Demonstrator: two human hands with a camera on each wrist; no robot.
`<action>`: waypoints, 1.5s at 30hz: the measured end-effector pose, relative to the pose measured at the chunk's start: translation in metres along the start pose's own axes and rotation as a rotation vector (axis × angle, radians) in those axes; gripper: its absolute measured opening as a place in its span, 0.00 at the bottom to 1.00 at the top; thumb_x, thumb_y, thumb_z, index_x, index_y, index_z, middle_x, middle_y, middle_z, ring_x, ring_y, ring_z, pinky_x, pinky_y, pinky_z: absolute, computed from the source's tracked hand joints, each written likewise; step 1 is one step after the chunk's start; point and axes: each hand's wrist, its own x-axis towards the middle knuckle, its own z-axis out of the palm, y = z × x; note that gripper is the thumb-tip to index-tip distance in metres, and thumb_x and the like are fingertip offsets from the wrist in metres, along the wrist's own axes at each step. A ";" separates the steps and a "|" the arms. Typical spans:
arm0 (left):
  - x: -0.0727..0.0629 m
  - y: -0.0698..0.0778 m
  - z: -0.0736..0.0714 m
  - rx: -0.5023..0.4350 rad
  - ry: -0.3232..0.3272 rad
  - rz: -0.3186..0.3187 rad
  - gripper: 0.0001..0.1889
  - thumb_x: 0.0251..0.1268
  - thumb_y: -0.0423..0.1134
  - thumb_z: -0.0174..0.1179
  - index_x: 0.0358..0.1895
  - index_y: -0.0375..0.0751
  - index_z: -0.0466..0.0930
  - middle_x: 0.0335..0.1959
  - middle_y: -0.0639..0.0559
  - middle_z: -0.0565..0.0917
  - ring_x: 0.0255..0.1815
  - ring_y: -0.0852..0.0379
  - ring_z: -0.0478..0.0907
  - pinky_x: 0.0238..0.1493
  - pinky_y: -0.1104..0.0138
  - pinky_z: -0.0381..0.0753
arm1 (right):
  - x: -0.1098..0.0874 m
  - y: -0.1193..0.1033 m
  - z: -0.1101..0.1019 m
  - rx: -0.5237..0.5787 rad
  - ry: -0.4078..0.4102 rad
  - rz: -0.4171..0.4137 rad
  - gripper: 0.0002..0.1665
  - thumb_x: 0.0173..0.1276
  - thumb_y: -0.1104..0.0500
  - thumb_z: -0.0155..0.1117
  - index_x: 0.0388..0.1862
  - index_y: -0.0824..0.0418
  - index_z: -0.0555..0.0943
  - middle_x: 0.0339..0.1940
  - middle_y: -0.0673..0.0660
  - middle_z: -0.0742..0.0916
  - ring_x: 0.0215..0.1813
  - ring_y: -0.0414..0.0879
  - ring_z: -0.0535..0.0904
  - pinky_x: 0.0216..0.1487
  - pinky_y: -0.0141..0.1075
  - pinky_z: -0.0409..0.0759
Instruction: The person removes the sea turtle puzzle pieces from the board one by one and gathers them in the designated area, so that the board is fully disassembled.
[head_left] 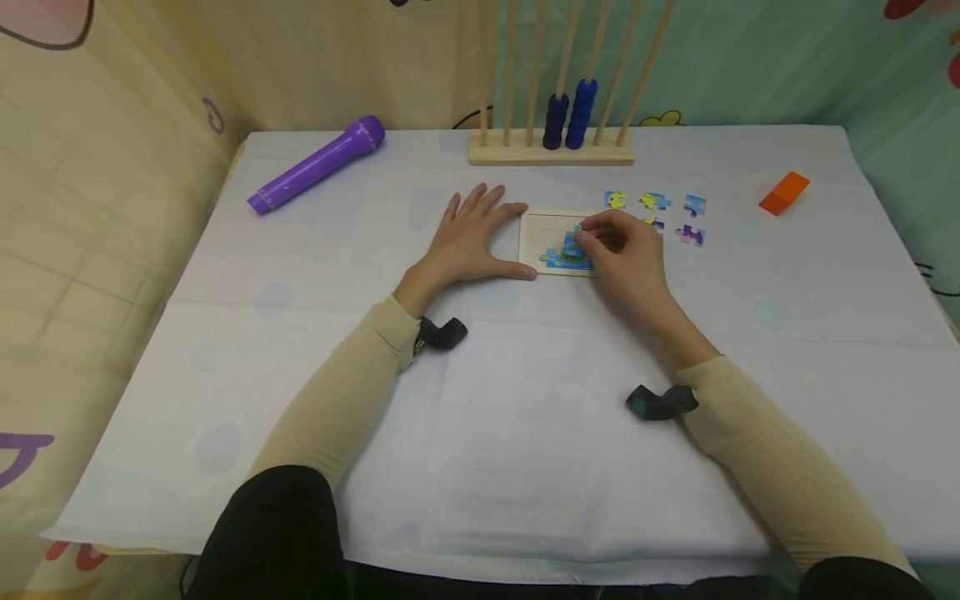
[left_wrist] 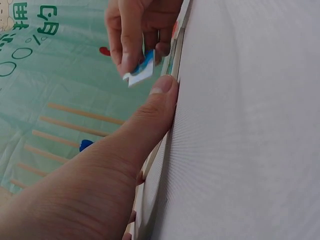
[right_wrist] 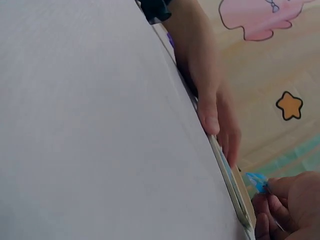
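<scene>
A wooden puzzle tray (head_left: 542,230) lies on the white table, with a few joined blue puzzle pieces (head_left: 564,261) along its lower edge. My left hand (head_left: 471,242) is spread out, its thumb and forefinger touching the tray's left side. Over the tray, my right hand (head_left: 627,260) pinches a blue puzzle piece (head_left: 573,243) between thumb and fingertips. In the left wrist view that piece (left_wrist: 143,70) is tilted and raised above the tray, its white edge showing. The right wrist view also shows the pinched piece (right_wrist: 257,182), near the left fingers.
Several loose puzzle pieces (head_left: 694,205) lie right of the tray, partly behind the right hand. A wooden bead rack (head_left: 517,155) with blue beads stands at the back. A purple toy microphone (head_left: 318,167) lies back left, an orange block (head_left: 784,193) back right.
</scene>
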 end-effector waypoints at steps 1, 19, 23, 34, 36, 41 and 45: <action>0.000 0.000 0.000 0.000 -0.002 -0.002 0.57 0.48 0.80 0.69 0.83 0.65 0.60 0.89 0.50 0.48 0.90 0.45 0.34 0.86 0.45 0.28 | -0.001 0.002 -0.006 -0.011 0.008 0.017 0.14 0.77 0.54 0.68 0.52 0.63 0.87 0.44 0.58 0.88 0.41 0.39 0.81 0.46 0.24 0.76; 0.000 -0.003 -0.001 0.003 -0.003 -0.003 0.58 0.48 0.80 0.68 0.84 0.66 0.58 0.89 0.50 0.46 0.90 0.47 0.33 0.86 0.46 0.26 | -0.005 0.021 -0.042 -0.266 0.086 -0.033 0.12 0.76 0.58 0.68 0.49 0.67 0.88 0.40 0.65 0.91 0.34 0.35 0.75 0.39 0.23 0.68; 0.001 -0.003 -0.001 0.006 -0.004 -0.004 0.58 0.48 0.81 0.68 0.84 0.66 0.58 0.89 0.51 0.46 0.90 0.48 0.32 0.86 0.47 0.25 | -0.006 0.021 -0.041 -0.280 0.105 -0.063 0.12 0.76 0.60 0.67 0.48 0.67 0.89 0.39 0.64 0.90 0.37 0.44 0.78 0.39 0.22 0.68; 0.003 -0.002 0.000 0.014 -0.005 0.001 0.58 0.48 0.81 0.68 0.84 0.67 0.58 0.89 0.52 0.46 0.90 0.49 0.32 0.86 0.48 0.25 | -0.012 0.016 -0.035 -0.214 0.127 -0.108 0.11 0.76 0.60 0.67 0.48 0.66 0.89 0.41 0.63 0.90 0.41 0.42 0.79 0.41 0.20 0.71; 0.003 -0.002 0.000 0.012 -0.006 0.004 0.58 0.48 0.81 0.68 0.84 0.67 0.58 0.89 0.52 0.45 0.90 0.49 0.32 0.86 0.48 0.25 | -0.012 0.015 -0.032 -0.200 0.087 -0.108 0.11 0.76 0.59 0.67 0.49 0.65 0.89 0.41 0.62 0.90 0.41 0.41 0.79 0.42 0.20 0.72; 0.004 -0.001 0.002 0.009 -0.008 0.005 0.58 0.48 0.81 0.68 0.84 0.66 0.58 0.89 0.51 0.46 0.90 0.48 0.32 0.86 0.47 0.25 | -0.011 0.009 -0.022 -0.202 -0.021 -0.125 0.12 0.76 0.58 0.68 0.51 0.63 0.89 0.42 0.60 0.88 0.42 0.44 0.80 0.42 0.22 0.73; 0.003 -0.002 0.003 0.015 -0.002 0.000 0.58 0.48 0.81 0.68 0.84 0.66 0.58 0.89 0.51 0.46 0.90 0.47 0.33 0.86 0.46 0.26 | -0.007 0.000 -0.010 -0.197 -0.092 -0.169 0.12 0.75 0.59 0.69 0.51 0.65 0.88 0.42 0.61 0.87 0.42 0.48 0.81 0.44 0.27 0.76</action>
